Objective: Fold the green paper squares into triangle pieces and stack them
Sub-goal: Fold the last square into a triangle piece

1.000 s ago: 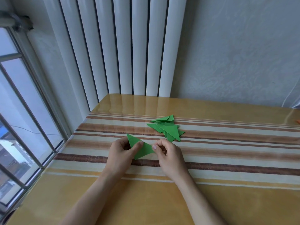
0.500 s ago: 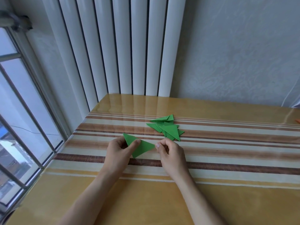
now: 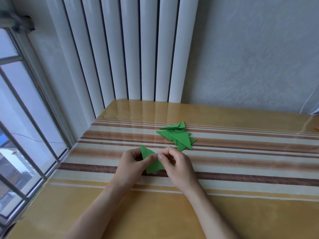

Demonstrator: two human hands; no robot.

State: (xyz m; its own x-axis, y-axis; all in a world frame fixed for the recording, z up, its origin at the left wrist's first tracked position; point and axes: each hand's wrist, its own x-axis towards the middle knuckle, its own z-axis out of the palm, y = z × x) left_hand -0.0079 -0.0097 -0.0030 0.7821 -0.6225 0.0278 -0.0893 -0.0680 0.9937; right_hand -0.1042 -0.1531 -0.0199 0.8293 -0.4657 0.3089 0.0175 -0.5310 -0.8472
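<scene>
Several folded green triangles (image 3: 181,138) are already done and sitting in a loose, fanned-out pile on the striped table (image 3: 241,163), back past the hands toward the radiator (image 3: 131,49). Honestly it's more of a scatter than a neat stack, and I can't count them exactly since they overlap.

One more green piece (image 3: 152,163) is being worked right now, held just above the table in front of that pile. It already looks like a triangle with a point sticking up to the left. The left hand (image 3: 133,163) has it pinched, thumb on top and fingers curled behind. The right hand (image 3: 174,163) is curled in too, thumb and fingertips nipping the right-hand edge right next to the left thumb.

My guess is this one's getting its crease tightened or another fold, then goes on the pile. No unfolded squares in view, so can't tell how many are left. The pile could use squaring up.
</scene>
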